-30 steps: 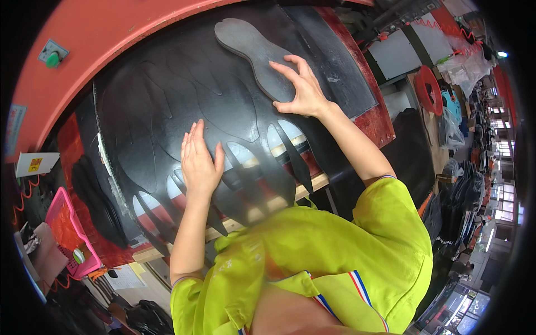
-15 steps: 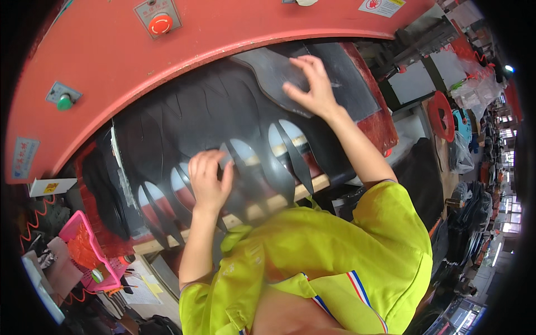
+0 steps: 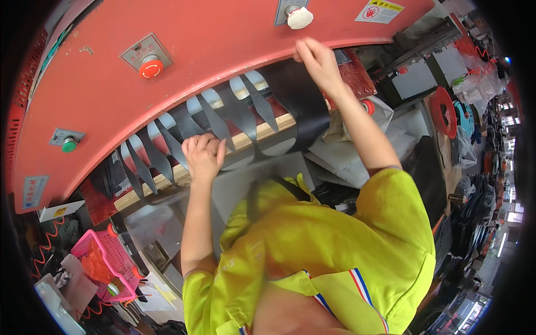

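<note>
My left hand (image 3: 203,157) rests on the front strips of a black sheet (image 3: 218,120), close to a pale wooden edge (image 3: 287,121). Its fingers bend over the strip and the thumb stands apart; the fingertips are partly hidden. The sheet is cut into long curved tongues with gaps between, and some hang past the wood. The machine's red front beam (image 3: 212,39) covers its far part. My right hand (image 3: 319,62) is raised by the beam's lower edge, fingers curled in with nothing seen in them. Above it sits a button (image 3: 300,18) wrapped in white.
A red stop button (image 3: 151,67) and a green button (image 3: 69,144) are on the beam. At the lower left stands a pink basket (image 3: 125,285) with orange material inside. White sheets (image 3: 340,159) and a red round container (image 3: 441,114) lie to the right.
The black sheet has moved farther under the red beam, and the grey curved plate on it is out of sight. My right hand has left that plate and risen to the beam.
</note>
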`<state>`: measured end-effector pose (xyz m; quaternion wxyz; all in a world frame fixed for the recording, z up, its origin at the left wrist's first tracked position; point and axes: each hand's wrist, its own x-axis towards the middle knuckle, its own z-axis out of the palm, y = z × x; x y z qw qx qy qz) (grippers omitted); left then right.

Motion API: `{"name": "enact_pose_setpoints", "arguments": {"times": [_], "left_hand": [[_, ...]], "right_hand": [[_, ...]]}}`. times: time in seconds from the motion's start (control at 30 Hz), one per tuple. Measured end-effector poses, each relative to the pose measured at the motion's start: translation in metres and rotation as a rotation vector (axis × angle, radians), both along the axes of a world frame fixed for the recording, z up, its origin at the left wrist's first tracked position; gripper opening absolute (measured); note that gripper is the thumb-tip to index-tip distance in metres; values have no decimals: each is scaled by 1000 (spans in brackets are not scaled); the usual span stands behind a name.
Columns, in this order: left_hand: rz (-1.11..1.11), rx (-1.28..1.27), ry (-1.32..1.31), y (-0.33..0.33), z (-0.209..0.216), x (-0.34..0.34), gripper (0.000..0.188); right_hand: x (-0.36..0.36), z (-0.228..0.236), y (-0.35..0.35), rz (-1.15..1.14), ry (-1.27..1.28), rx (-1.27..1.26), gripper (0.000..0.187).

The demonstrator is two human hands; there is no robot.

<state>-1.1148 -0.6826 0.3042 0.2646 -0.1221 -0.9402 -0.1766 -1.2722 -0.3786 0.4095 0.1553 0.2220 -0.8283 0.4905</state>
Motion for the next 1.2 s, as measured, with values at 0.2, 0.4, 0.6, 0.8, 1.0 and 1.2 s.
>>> {"name": "enact_pose_setpoints", "arguments": {"times": [0.2,0.4,0.6,0.8,1.0,1.2], "left_hand": [[-26,11,-96,0,2,1,16],[45,-67,-192,9,3,8,22],[33,-53,-208,19,7,41,23],[-104,-15,-260,36,14,111,25],[-519,207,-551,25,37,172,11],[-652,-1,-214,50,48,194,46]], "right_hand": [[55,-102,38,-445,-387,243,66],[62,-117,51,-454,-340,371,70],[95,-108,64,-405,-380,343,72],[139,-68,87,-361,-462,561,80],[135,-49,17,-205,1,487,87],[157,-49,-21,-173,-164,775,101]]}}
